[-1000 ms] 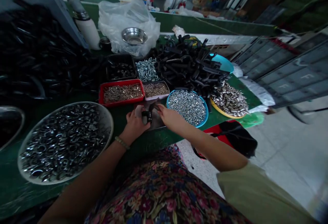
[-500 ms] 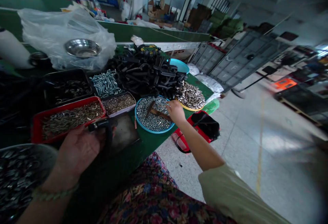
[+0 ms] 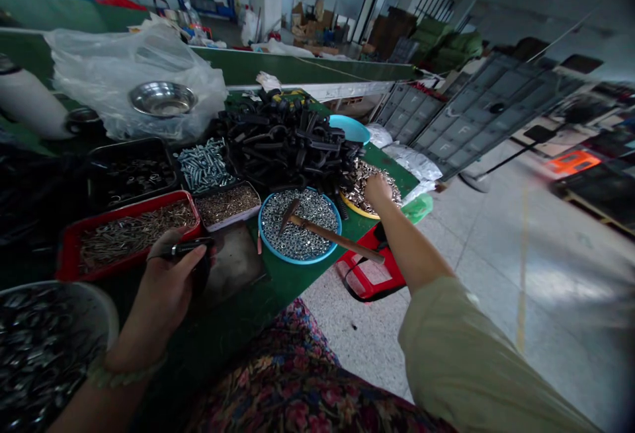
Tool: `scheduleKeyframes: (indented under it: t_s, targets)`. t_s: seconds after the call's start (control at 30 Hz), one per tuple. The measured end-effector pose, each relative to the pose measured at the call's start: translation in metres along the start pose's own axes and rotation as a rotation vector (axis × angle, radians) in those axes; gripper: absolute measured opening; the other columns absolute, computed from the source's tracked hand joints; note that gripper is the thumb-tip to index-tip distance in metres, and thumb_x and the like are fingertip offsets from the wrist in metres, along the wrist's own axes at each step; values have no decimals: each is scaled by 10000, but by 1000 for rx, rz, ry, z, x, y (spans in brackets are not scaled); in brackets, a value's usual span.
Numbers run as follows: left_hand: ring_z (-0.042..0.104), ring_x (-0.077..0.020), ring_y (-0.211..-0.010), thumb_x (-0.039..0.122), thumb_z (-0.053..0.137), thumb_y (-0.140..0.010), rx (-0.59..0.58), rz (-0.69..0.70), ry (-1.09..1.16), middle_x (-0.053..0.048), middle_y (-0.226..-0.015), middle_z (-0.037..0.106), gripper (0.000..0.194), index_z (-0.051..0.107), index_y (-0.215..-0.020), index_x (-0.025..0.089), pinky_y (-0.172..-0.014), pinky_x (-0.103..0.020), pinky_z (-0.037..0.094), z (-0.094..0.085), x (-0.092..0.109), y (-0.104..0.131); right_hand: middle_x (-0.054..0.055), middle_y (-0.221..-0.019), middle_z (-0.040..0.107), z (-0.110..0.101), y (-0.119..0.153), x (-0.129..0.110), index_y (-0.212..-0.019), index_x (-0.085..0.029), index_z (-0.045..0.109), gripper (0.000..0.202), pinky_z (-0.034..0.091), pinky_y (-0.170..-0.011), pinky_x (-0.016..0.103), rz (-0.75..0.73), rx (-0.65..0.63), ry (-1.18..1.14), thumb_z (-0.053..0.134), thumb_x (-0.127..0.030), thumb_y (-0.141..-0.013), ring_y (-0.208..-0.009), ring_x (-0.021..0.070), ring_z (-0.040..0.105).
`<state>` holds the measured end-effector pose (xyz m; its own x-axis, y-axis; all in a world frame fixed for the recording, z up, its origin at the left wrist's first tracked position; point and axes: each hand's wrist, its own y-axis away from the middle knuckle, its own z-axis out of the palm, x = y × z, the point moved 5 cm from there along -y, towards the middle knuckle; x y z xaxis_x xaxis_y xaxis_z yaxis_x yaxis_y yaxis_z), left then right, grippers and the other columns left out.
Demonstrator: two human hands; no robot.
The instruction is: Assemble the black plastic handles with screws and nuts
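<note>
My left hand (image 3: 166,291) is closed around a black plastic part (image 3: 191,245) above a dark metal plate (image 3: 235,258) on the table. Its thumb lies along the part. My right hand (image 3: 378,190) dips into a yellow-rimmed bowl (image 3: 358,208) of small shiny metal sleeves, fingers bent down among them; the fingertips are hidden. Between the hands, a blue bowl (image 3: 300,260) holds many small nuts. Across it rests a hammer (image 3: 322,231), its wooden handle jutting past the rim toward me.
Behind the bowls rises a heap of black plastic parts (image 3: 282,142). To the left are a red tray of pins (image 3: 131,235), a pale tray of small fasteners (image 3: 225,205), bolts (image 3: 206,167) and a basin of dark clips (image 3: 44,347). A red stool (image 3: 372,271) stands beside the table.
My right hand has moved from the hammer handle over the blue bowl to the yellow-rimmed bowl. My left hand has turned, its thumb now over the black part.
</note>
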<state>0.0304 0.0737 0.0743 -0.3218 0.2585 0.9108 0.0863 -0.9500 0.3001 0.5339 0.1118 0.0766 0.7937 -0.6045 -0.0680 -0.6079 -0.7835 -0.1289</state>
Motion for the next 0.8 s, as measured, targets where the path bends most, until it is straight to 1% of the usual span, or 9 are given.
scheduleKeyframes:
  t_s: [0.13, 0.17, 0.23, 0.3, 0.37, 0.43, 0.5, 0.63, 0.8]
  targets:
    - [643, -104, -687, 151, 755, -589, 0, -8, 4, 20, -845, 671, 603, 543, -1150, 215, -632, -175, 528, -8, -8, 5, 236, -1068, 625, -21, 15, 0, -1163, -59, 543, 317, 450, -813, 359, 0, 112, -161, 492, -215, -892, -991, 255, 588]
    - [643, -107, -710, 166, 750, -603, -18, -14, 8, 14, -876, 666, 614, 523, -1172, 211, -657, -193, 531, -8, -10, 8, 212, -1007, 642, -26, 22, -5, -1119, -88, 564, 296, 450, -785, 342, -8, 156, -272, 493, -276, -900, -927, 228, 600]
    - [648, -124, -772, 188, 725, -640, -86, -28, 9, -4, -952, 651, 628, 472, -1215, 212, -727, -250, 540, -5, -15, 13, 130, -837, 650, -30, 44, -28, -1007, -151, 601, 275, 452, -710, 311, -74, 156, -510, 455, -364, -913, -761, 167, 598]
    - [650, -142, -839, 190, 697, -667, -166, -43, 7, -22, -1020, 634, 632, 432, -1241, 218, -802, -310, 538, 0, -19, 18, 32, -674, 599, -30, 80, -68, -944, -186, 616, 255, 451, -626, 299, -217, 14, -881, 484, -399, -894, -602, 134, 552]
    - [647, -154, -886, 195, 674, -691, -228, -51, 16, -31, -1060, 621, 629, 403, -1258, 228, -855, -352, 529, 3, -21, 23, -19, -640, 570, -31, 129, -118, -946, -209, 629, 223, 457, -603, 291, -365, -216, -1186, 610, -390, -816, -579, 127, 542]
    - [644, -166, -910, 231, 661, -728, -252, -44, 13, -40, -1079, 617, 604, 387, -1266, 229, -877, -380, 524, 4, -22, 25, -16, -693, 605, -32, 178, -167, -932, -219, 643, 240, 476, -624, 293, -469, -448, -1303, 687, -370, -751, -613, 128, 566]
    - [637, -186, -961, 269, 666, -749, -242, 19, -36, -60, -1121, 613, 596, 387, -1273, 223, -908, -398, 513, 0, -19, 25, -11, -726, 626, -32, 217, -207, -912, -222, 651, 228, 483, -640, 293, -529, -597, -1343, 700, -356, -734, -641, 132, 579]
    - [575, -216, -1134, 241, 714, -717, -205, 277, -235, -84, -1270, 560, 658, 396, -1293, 225, -1019, -402, 447, -12, -6, 23, -18, -731, 631, -32, 251, -256, -897, -216, 652, 198, 465, -616, 274, -630, -735, -1349, 687, -334, -742, -637, 127, 567]
    - [540, -226, -1200, 219, 686, -743, -207, 435, -373, -90, -1318, 533, 641, 405, -1319, 225, -1063, -416, 408, -24, 8, 26, -2, -833, 663, -35, 261, -278, -886, -200, 655, 163, 471, -718, 288, -734, -715, -1323, 672, -297, -756, -777, 143, 601]
